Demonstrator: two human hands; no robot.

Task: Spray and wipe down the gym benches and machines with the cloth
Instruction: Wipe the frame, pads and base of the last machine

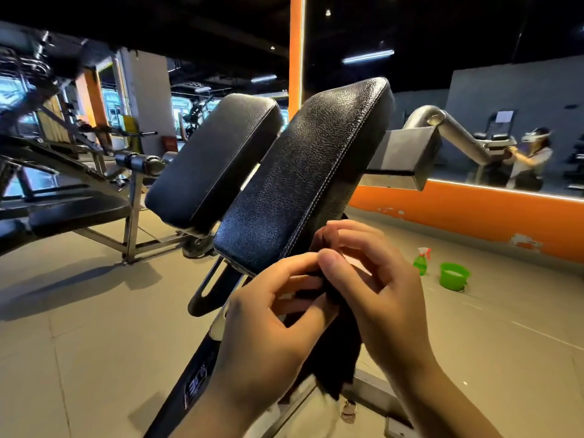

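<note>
A dark cloth (335, 352) hangs between my two hands just below the near end of the machine's right black pad (303, 178). My left hand (271, 330) pinches the cloth's upper edge with thumb and fingers. My right hand (376, 286) grips the same edge from the other side, fingers curled over it. The left black pad (218, 159) stands beside the right one, tilted the same way. A green spray bottle (421, 261) stands on the floor at the right, out of either hand.
A green tub (453, 276) sits beside the bottle near the orange wall base (474, 213). A grey steel arm (407, 156) juts right from the pads. Another bench frame (79, 184) stands at the left. A mirror above the orange band shows a person.
</note>
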